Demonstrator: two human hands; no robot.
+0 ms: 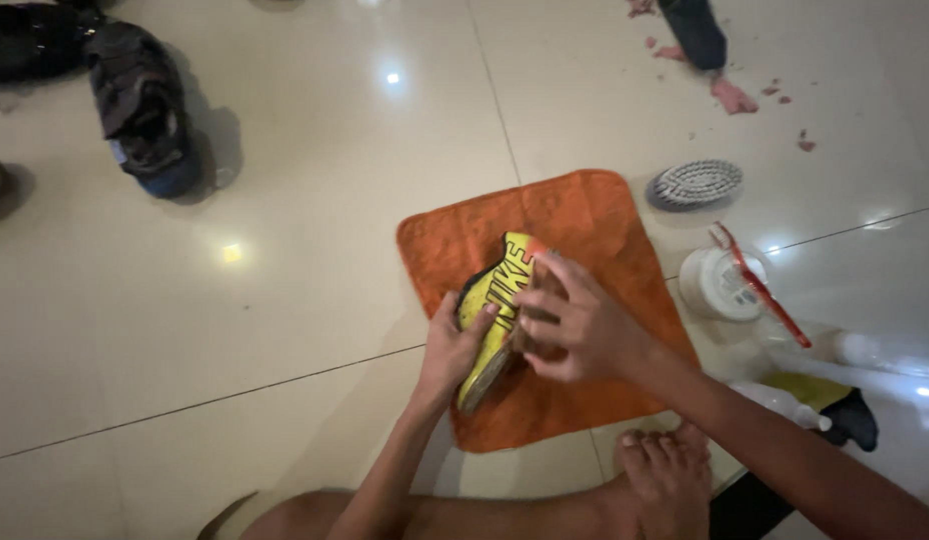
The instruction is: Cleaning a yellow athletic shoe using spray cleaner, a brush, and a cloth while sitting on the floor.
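From the head view, the left hand (453,345) grips the side of a yellow shoe (495,310) with black lettering, thumb over its upper edge, while the right hand (570,320) presses down on the shoe with fingers curled, seemingly around something brownish that I cannot make out. The shoe lies on its side on an orange cloth (585,220) spread on the floor. The cloth could slide or bunch on the glossy tiles if the pressing hand pushes sideways, and the shoe could roll out of the left hand's hold. Just right of the cloth stand a white lidded tub (720,285) with a red-handled brush (760,285) across it and a pale bottle (785,400), near enough for the right forearm to knock over. The floor (315,250) is pale shiny tile reflecting ceiling lights; a grey scrub brush (695,183), pink scraps (735,98) and a dark shoe (145,110) lie about in the dim room
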